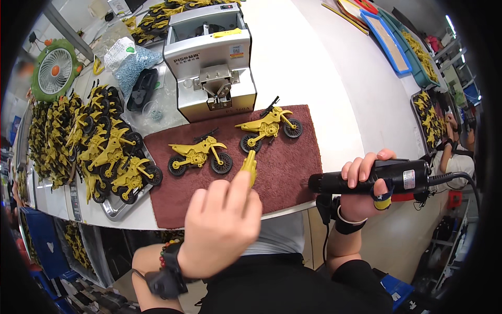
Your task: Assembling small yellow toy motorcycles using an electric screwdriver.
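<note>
Between the fingers of my left hand (222,222) is a small yellow plastic part (251,163), held over the brown towel (280,183). Two yellow toy motorcycles with black wheels lie on that towel: one toy motorcycle (196,153) at the left, another toy motorcycle (267,125) farther back at the right. The part's tip comes close to the second one's near wheel; I cannot tell if they touch. My right hand (363,188) is wrapped round a black corded electric screwdriver (400,177), level over the table's front edge, its nose pointing left toward the towel.
A silver screw feeder (212,68) stands behind the towel. Many toy motorcycles are heaped at the left, some on a metal tray (117,209). Near them are a bag of small blue screws (137,65) and a green fan (56,69). A co-worker's arm (448,152) shows at far right.
</note>
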Demonstrator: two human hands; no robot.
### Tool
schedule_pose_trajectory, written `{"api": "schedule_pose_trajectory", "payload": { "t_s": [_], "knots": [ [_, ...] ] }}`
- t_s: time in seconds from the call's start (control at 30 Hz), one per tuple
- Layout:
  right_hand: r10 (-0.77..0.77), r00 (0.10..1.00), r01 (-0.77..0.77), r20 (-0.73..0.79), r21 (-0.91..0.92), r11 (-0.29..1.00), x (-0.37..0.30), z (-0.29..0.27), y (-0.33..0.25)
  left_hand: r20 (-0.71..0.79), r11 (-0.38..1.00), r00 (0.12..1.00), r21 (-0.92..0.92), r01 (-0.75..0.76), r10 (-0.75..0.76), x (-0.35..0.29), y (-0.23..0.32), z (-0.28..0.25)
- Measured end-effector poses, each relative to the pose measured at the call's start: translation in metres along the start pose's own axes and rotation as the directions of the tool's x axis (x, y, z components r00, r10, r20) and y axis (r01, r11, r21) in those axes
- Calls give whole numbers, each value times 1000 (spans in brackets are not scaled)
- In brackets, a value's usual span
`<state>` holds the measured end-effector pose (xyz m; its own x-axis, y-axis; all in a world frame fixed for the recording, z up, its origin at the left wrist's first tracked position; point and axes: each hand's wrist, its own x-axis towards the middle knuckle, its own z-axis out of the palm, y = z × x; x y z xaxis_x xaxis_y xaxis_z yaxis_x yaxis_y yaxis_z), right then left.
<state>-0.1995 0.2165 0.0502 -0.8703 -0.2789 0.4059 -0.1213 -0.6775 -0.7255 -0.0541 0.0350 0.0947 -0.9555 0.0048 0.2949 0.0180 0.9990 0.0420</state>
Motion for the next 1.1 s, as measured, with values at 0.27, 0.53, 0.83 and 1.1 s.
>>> {"api": "schedule_pose_trajectory", "payload": {
  "t_s": [0.27,0.53,0.83,1.1],
  "knots": [
    [-55,998,56,-30,39,998,-7,-6,-5,83,920,995,-392,-22,59,101,44,48],
    [-114,993,116,-33,67,991,-12,-27,-22,5,663,898,-676,-321,439,77,-15,72],
    [-175,983,178,-50,80,981,-11,-23,-29,-77,937,992,-329,-118,98,34,-5,88],
    [-81,986,77,147,29,997,-3,-12,-9,-225,959,950,-228,167,-219,-21,-50,1]
  ]
}}
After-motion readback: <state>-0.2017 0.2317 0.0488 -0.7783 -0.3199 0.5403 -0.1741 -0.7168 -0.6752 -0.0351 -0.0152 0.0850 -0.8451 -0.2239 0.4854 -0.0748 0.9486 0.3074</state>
